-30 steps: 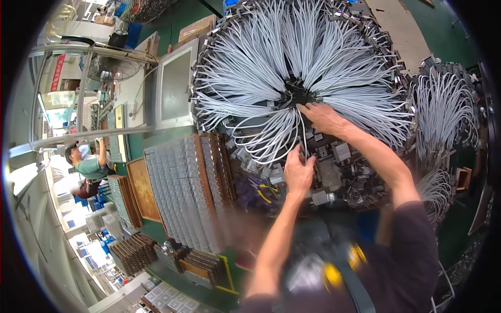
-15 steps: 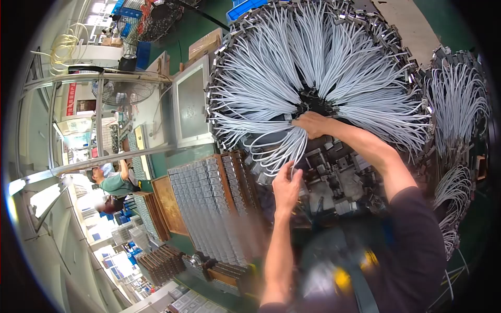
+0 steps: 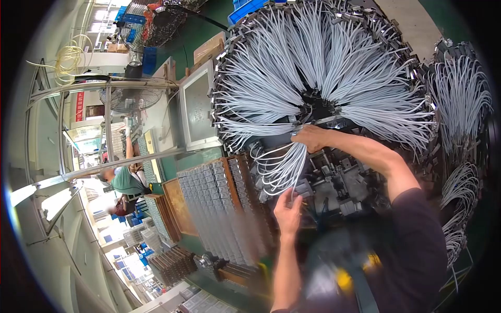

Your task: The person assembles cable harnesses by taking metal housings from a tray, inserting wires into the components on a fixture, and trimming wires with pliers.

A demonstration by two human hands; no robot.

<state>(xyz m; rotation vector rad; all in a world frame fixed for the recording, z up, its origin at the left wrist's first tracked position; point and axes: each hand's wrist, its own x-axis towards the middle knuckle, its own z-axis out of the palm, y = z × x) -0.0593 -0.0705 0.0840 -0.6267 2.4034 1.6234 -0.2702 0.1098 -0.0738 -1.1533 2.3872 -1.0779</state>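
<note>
A large ring of grey-white cables (image 3: 271, 78) fans out from a dark hub (image 3: 318, 109), with metal connectors along its outer edge. Just below the hub, my right hand (image 3: 312, 139) is closed around the gathered end of a cable bundle (image 3: 279, 166). That bundle hangs out of the ring in loose loops towards me. At its lower end my left hand (image 3: 288, 213) pinches a cable between thumb and fingers; the exact grip is partly hidden. Dark metal fixtures (image 3: 334, 177) lie beneath the bundle and to the right of my left hand.
More cable bundles (image 3: 456, 99) hang at the right. Left of my hands stand stacked trays of grey parts (image 3: 209, 208) and a framed panel (image 3: 198, 107). A metal frame (image 3: 104, 167) crosses the left side, with a co-worker (image 3: 125, 180) behind it. A blue bin (image 3: 250, 9) sits at the top.
Both hands have moved down and towards me, the left further than the right. The looped bundle has been drawn lower and away from the hub. The whole view has shifted slightly.
</note>
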